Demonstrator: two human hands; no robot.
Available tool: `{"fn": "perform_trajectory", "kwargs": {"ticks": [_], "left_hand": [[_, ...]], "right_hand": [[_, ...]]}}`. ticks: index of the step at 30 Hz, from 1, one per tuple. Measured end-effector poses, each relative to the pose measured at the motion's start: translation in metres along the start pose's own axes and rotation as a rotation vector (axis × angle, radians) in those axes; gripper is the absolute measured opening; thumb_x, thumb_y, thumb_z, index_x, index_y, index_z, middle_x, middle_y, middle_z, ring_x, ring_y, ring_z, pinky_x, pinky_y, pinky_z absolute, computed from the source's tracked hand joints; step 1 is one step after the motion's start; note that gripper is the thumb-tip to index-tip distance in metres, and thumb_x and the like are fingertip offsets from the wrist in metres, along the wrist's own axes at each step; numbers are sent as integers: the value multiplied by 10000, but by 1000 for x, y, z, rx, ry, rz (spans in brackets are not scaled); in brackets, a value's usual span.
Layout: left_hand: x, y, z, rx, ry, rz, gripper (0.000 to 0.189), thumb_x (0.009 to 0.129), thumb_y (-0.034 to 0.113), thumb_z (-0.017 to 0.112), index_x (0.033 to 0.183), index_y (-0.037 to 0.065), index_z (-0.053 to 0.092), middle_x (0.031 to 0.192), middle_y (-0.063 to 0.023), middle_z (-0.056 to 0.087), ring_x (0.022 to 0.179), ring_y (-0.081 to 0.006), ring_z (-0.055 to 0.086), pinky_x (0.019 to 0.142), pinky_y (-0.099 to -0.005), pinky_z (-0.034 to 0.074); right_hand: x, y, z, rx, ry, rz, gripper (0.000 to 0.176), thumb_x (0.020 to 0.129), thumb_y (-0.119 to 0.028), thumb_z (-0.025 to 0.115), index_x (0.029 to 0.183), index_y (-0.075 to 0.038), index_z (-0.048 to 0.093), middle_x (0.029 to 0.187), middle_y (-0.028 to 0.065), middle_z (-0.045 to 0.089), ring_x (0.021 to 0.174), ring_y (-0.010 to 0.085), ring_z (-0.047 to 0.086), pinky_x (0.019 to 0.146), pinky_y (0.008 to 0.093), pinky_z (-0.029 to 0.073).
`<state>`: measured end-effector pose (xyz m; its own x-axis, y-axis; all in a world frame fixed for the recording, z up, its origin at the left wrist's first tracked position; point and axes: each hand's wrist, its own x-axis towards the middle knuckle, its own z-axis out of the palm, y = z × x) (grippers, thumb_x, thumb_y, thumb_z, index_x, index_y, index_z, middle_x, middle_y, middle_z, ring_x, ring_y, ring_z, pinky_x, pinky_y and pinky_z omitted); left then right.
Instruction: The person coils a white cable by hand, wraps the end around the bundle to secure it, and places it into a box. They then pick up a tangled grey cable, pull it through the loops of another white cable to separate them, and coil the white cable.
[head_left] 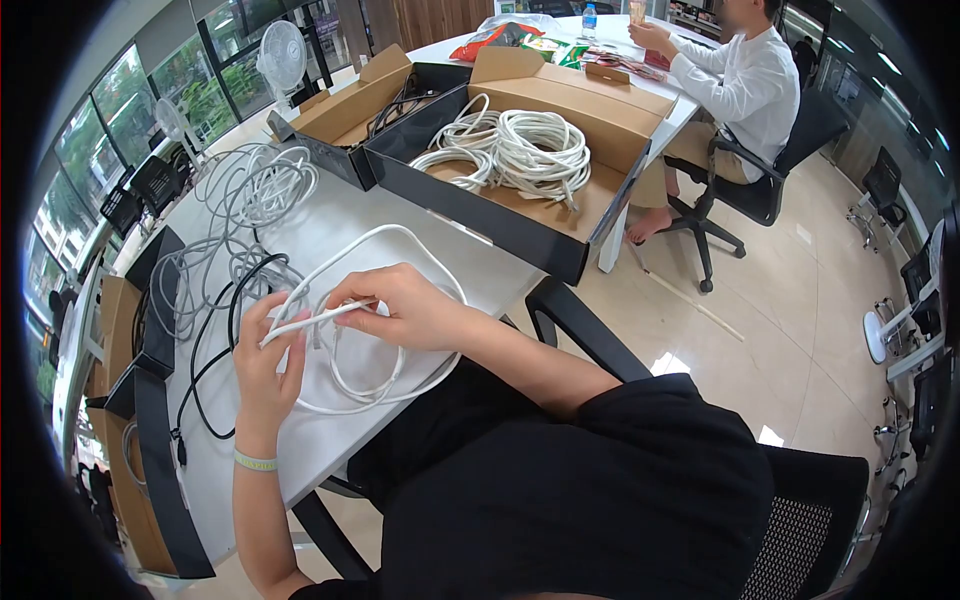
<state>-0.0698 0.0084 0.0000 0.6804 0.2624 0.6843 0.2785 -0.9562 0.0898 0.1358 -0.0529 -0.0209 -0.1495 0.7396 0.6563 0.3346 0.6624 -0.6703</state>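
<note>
Both hands hold a loosely looped white cable [440, 258] above the white table's near edge. My left hand [270, 360], with a pale green band at its wrist, has its fingers closed around strands of the cable. To its right, my right hand [390, 305] pinches the same cable between thumb and fingers. Loops of it hang below and to the right of the hands. A black cable [200, 378] lies on the table left of my left hand, beside a tangle of grey cable [225, 240].
An open box [480, 225] with coiled white cables [540, 150] stands beyond my hands, next to another box [340, 160] with dark cables. More boxes [160, 480] line the left side. A person in white [745, 90] sits at the back right.
</note>
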Motion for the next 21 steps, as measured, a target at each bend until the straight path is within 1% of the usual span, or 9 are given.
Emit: {"fn": "perform_trajectory", "kwargs": {"ticks": [2, 5, 7, 10, 12, 14, 15, 17, 21], "left_hand": [[-5, -1, 2, -6, -15, -28, 140, 771, 0, 538, 900, -17, 592, 1153, -191, 448, 971, -252, 512, 787, -287, 416], [-7, -2, 5, -45, 95, -52, 97, 786, 4, 525, 856, -35, 579, 1176, -202, 434, 896, -211, 538, 758, -281, 428], [-3, -2, 0, 66, 59, 101, 142, 743, -10, 561, 864, 22, 630, 1127, -183, 475, 844, -218, 585, 667, -281, 466], [-6, -1, 2, -107, 62, 140, 183, 705, 29, 600, 884, 36, 637, 1153, -203, 468, 851, -236, 587, 677, -289, 477], [-4, 5, 1, -78, 79, 129, 218, 683, 42, 614, 900, 40, 639, 1158, -199, 471, 855, -239, 587, 682, -293, 482], [-2, 7, 1, -51, 96, 116, 255, 661, 54, 627, 916, 44, 641, 1162, -195, 474, 860, -243, 586, 687, -297, 487], [0, 7, 1, -46, 86, 114, 276, 655, 55, 629, 930, 41, 638, 1148, -188, 484, 861, -238, 580, 690, -296, 481], [1, 5, 0, -37, 78, 111, 296, 649, 57, 630, 945, 37, 636, 1134, -180, 495, 862, -234, 573, 693, -296, 475], [0, -1, -3, 80, 137, 93, 295, 700, 21, 580, 994, 1, 596, 1113, -170, 496, 871, -233, 546, 709, -284, 443]], "right_hand": [[0, -3, 0, 35, -6, 33, 246, 756, -93, 609, 990, -30, 570, 786, 80, 630, 647, 179, 577, 574, 270, 428], [-1, -6, 2, 62, 25, -10, 284, 750, -50, 587, 1031, -37, 551, 799, 89, 636, 696, 195, 605, 582, 281, 433], [-1, -5, 3, 67, 21, -23, 297, 736, -24, 572, 1032, -39, 555, 804, 91, 637, 711, 202, 611, 598, 287, 442], [-1, -2, 3, 49, 16, -68, 315, 706, -6, 579, 1019, -32, 563, 794, 106, 632, 718, 240, 603, 629, 309, 452], [0, -4, 1, 26, 10, -97, 317, 690, -13, 601, 1005, -24, 567, 779, 120, 626, 709, 271, 588, 644, 323, 454], [0, -8, -1, -101, -67, -58, 365, 648, 35, 565, 1006, -40, 578, 852, 112, 619, 823, 276, 568, 733, 332, 442], [0, -5, 0, -100, -69, -57, 365, 648, 35, 565, 1006, -40, 578, 852, 112, 619, 823, 276, 568, 733, 332, 442], [0, 3, 3, -113, -43, -206, 393, 621, 44, 545, 997, -58, 590, 988, 137, 563, 923, 290, 526, 806, 345, 413], [-2, 5, 2, -196, -33, -202, 479, 626, 24, 529, 1090, -94, 556, 1130, 130, 478, 996, 288, 485, 808, 343, 413]]}}
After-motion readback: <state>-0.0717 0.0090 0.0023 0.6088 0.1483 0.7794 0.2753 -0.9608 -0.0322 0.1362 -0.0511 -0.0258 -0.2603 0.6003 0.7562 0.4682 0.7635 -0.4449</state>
